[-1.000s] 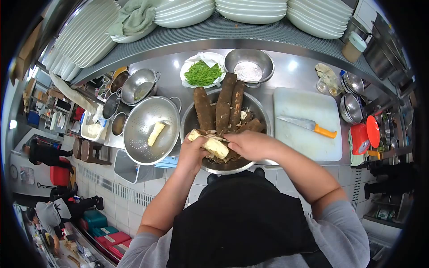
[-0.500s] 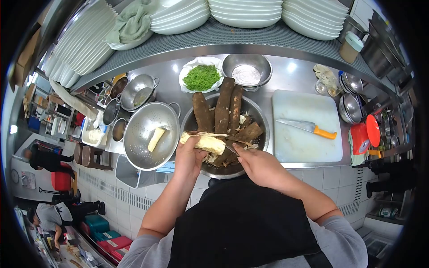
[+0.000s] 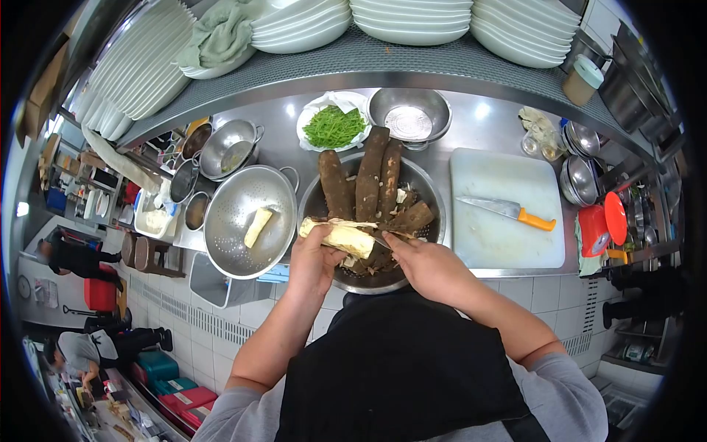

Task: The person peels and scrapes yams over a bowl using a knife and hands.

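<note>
My left hand (image 3: 314,258) grips a pale, mostly peeled root (image 3: 342,239) over the steel bowl (image 3: 440,221). Strips of brown skin still hang on its upper side. Close to the root's right end, my right hand (image 3: 418,259) is closed round a small tool, perhaps a knife or peeler, whose handle is hidden. Long brown unpeeled roots (image 3: 372,177) stand in the bowl, leaning on its far rim, with peelings (image 3: 374,261) beneath. A peeled piece (image 3: 257,227) lies in the colander (image 3: 224,221) on the left.
A cutting board (image 3: 508,247) bears a knife with a yellow handle (image 3: 536,219). Green stalks (image 3: 333,127) fill a lined plate behind the bowl. Stacked plates (image 3: 409,22) stand on the overhead shelf (image 3: 383,74). Two people (image 3: 62,254) are at the far left, one lower down.
The peeled root has turned more level in my left hand. My right hand has shifted slightly right and down, and the small tool shows at the root's right end.
</note>
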